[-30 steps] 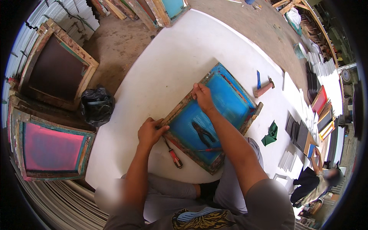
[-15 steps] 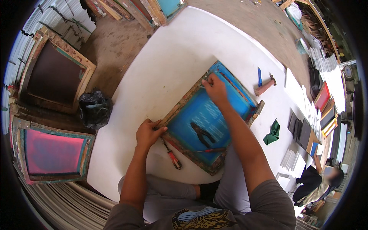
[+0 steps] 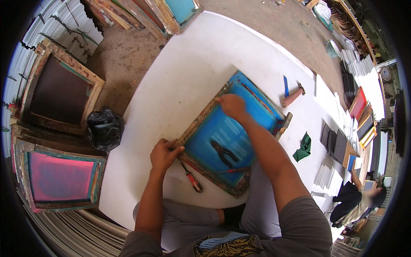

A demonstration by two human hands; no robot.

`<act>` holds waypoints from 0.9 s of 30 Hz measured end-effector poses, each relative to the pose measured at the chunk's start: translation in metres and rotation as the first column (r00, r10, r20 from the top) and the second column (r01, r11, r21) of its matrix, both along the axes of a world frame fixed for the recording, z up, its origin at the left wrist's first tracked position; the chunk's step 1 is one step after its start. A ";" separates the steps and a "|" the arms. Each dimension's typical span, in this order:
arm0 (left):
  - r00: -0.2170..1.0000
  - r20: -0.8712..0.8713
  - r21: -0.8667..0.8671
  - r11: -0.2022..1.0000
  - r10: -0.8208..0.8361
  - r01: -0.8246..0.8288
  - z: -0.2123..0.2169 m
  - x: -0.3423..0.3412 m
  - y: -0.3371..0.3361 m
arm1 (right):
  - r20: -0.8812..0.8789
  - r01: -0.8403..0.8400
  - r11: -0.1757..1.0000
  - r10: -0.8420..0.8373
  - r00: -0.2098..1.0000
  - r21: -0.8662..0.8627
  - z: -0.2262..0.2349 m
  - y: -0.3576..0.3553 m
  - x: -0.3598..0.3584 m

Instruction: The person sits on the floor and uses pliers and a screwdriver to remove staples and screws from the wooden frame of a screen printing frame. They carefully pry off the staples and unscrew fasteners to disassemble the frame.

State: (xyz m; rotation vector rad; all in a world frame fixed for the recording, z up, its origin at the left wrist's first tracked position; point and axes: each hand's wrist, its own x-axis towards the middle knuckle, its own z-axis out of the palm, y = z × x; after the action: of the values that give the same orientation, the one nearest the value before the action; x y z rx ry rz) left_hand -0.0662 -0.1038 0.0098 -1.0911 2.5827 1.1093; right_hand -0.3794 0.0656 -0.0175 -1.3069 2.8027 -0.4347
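A wooden screen-printing frame [image 3: 201,115] with blue mesh [image 3: 252,112] lies tilted across the white surface, its near corner by my legs. My left hand [image 3: 162,155] grips its left corner, thumb on top. My right hand [image 3: 232,106] is closed, slightly blurred, at the inner edge of the upper-left rail; what its fingers pinch, if anything, is hidden. On the mesh rest dark-handled pliers [image 3: 223,153] and a thin screwdriver with a red handle [image 3: 238,170]. A red-and-black screwdriver [image 3: 193,181] lies beside the frame, just below my left hand.
Right of the frame lie a hammer [image 3: 293,97], a blue cutter-like tool [image 3: 286,85] and a crumpled green cloth [image 3: 303,147]. Several framed screens, one pink [image 3: 62,175], lean at left beside a black plastic bag [image 3: 105,127]. Another person [image 3: 355,199] sits at far right.
My right hand has moved left and nearer to me along the upper-left rail. My left hand keeps its grip at the corner, and the tools stay in place on the mesh.
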 end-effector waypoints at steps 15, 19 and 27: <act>1.000 0.000 0.046 0.999 0.013 -0.013 -0.004 0.000 -0.004 | 0.560 0.379 0.685 0.051 0.827 -0.622 0.019 0.017 -0.052; 1.000 0.014 0.031 1.000 -0.007 0.007 -0.001 -0.002 -0.004 | 0.738 0.483 0.645 0.194 0.646 -0.593 0.014 -0.009 -0.052; 1.000 -0.014 0.029 1.000 0.004 -0.004 0.005 -0.002 -0.002 | 0.797 0.717 0.454 -0.022 0.603 -0.530 -0.004 0.012 -0.080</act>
State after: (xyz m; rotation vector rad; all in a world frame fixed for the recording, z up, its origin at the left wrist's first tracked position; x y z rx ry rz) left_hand -0.0681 -0.1058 0.0144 -1.0866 2.5674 1.1559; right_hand -0.4591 0.0774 -0.0215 -0.1647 2.1098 -1.9972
